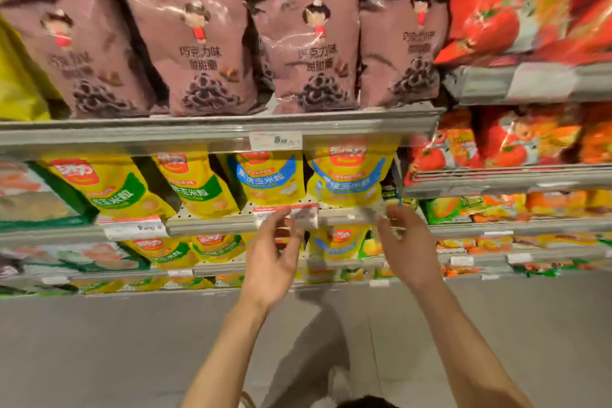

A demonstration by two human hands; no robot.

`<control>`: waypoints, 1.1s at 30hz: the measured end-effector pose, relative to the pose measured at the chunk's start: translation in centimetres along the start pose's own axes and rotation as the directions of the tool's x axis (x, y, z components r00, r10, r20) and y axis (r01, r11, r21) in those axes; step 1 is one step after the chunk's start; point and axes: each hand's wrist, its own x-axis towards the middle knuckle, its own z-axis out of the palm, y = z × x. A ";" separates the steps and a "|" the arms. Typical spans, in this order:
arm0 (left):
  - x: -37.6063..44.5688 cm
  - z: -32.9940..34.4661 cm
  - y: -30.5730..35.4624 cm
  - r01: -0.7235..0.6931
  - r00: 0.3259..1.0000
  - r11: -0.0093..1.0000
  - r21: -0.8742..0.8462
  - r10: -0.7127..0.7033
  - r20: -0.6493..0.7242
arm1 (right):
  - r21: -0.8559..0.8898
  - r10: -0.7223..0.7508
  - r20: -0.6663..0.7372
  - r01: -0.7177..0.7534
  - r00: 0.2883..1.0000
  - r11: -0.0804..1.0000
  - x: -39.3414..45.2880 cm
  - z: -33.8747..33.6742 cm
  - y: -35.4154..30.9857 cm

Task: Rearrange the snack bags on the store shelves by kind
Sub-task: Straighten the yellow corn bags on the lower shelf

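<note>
Both of my hands are raised in front of the shelves, holding nothing. My left hand (275, 255) has its fingers spread just below a yellow corn-snack bag with a blue band (270, 177). My right hand (402, 242) is open under a second yellow bag with a blue band (349, 175). To their left on the same shelf stand two yellow bags with green bands (112, 189) (192, 184). Several mauve chocolate-ring bags (198, 43) fill the shelf above. More yellow bags (337, 242) sit one shelf lower, partly hidden by my hands.
Red and orange tomato-print bags (516, 10) fill the right-hand shelves. A grey shelf edge (165, 134) with a price tag (275, 140) runs above the yellow bags. A green and white bag (33, 195) is at the far left. Grey floor lies below.
</note>
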 end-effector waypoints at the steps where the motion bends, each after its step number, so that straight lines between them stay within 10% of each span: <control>1: 1.1 1.4 0.4 0.002 1.000 1.000 -0.015 -0.002 -0.002 | 0.003 0.008 0.008 -0.008 1.000 1.000 1.2 -0.2 -0.1; 16: 10.2 10.8 3.7 0.111 0.989 0.982 -0.154 -0.094 0.112 | 0.115 0.042 0.200 -0.066 0.979 0.991 8.7 1.3 -1.3; 33: 8.1 8.6 2.4 0.140 0.984 0.979 -0.149 -0.121 0.130 | 0.183 0.097 0.023 -0.100 0.995 0.978 7.4 3.1 0.7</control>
